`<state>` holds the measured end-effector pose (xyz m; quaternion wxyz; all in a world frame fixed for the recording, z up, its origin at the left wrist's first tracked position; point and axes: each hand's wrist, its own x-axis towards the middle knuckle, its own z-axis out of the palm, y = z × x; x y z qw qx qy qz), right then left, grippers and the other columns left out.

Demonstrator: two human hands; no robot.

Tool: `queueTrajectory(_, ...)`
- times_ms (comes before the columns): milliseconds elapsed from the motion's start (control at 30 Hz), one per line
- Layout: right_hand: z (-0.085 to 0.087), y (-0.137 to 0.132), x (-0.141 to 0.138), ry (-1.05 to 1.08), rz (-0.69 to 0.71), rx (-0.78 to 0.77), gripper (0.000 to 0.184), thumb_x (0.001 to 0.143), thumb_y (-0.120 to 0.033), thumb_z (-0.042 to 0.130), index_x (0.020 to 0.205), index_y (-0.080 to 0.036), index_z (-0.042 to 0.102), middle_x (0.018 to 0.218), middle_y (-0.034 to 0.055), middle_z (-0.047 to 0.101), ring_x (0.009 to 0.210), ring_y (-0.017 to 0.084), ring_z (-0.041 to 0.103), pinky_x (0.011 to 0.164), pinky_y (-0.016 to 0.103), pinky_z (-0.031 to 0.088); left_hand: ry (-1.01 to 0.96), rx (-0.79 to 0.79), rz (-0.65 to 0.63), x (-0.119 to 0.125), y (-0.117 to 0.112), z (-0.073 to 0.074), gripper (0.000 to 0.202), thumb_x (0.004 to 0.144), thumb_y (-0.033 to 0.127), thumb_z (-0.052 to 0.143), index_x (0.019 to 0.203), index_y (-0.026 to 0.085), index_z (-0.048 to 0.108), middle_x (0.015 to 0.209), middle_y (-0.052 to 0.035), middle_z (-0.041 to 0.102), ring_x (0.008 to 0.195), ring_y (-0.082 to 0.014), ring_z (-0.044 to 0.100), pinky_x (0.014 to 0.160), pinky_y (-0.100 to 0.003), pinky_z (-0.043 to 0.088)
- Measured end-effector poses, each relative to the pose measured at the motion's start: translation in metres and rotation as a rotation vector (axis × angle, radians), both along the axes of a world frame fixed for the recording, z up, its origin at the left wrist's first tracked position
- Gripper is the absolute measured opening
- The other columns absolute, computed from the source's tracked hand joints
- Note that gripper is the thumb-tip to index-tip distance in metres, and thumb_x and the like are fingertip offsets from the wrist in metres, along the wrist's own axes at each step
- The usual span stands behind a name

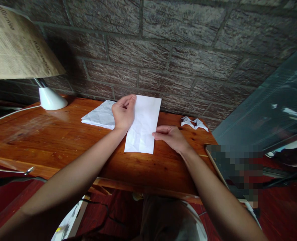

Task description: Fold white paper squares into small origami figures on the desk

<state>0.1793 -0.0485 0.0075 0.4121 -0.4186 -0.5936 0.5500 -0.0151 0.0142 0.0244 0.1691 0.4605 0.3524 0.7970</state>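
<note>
A white sheet of paper [144, 125], oblong and lightly creased, is held up slanting over the wooden table. My left hand [124, 112] pinches its upper left corner between thumb and fingers. At the sheet's right edge, lower down, my right hand [170, 136] grips it between thumb and forefinger. Behind my left hand lies a stack of crumpled white paper [99, 114], partly covered by that hand. Two small folded paper pieces [194, 124] stand side by side on the table to the right, apart from my right hand.
A lamp with a newsprint shade [20, 43] and white base [51, 98] stands at the table's left. A stone-block wall [153, 57] runs along the back of the wooden table [50, 140]. At the right are a glass panel [269, 100] and a blurred-out flat object [235, 170].
</note>
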Motion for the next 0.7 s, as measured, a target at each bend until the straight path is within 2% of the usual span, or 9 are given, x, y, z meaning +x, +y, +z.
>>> queueTrajectory(200,-0.003,-0.002,-0.007,0.083,0.043,-0.054,0.032,0.061,-0.037,0.091,0.087,-0.020,0.081,0.090,0.0022,0.080,0.081,0.015,0.070,0.087,0.032,0.053,-0.014,-0.012,0.000,-0.007,0.002,0.003,0.023,0.082,0.039,0.077,0.085,0.017,0.076,0.078,-0.0032,0.077,0.071,-0.0142,0.070,0.062,-0.022,0.056)
queueTrajectory(467,-0.002,-0.006,-0.011,0.194,0.084,-0.187,0.033,0.061,-0.037,0.092,0.089,-0.021,0.082,0.097,0.0039,0.081,0.085,0.015,0.072,0.089,0.031,0.056,-0.038,-0.042,0.009,-0.009,0.004,0.003,0.017,0.082,0.033,0.076,0.082,0.016,0.076,0.077,-0.0030,0.076,0.069,-0.0140,0.069,0.061,-0.022,0.054)
queueTrajectory(700,-0.002,-0.007,-0.012,0.134,0.050,-0.157,0.038,0.061,-0.043,0.092,0.089,-0.019,0.082,0.092,0.0053,0.081,0.083,0.017,0.073,0.085,0.033,0.058,-0.061,-0.067,-0.018,-0.010,0.006,0.001,0.014,0.082,0.030,0.075,0.083,0.016,0.076,0.076,-0.0024,0.076,0.067,-0.0133,0.068,0.059,-0.021,0.053)
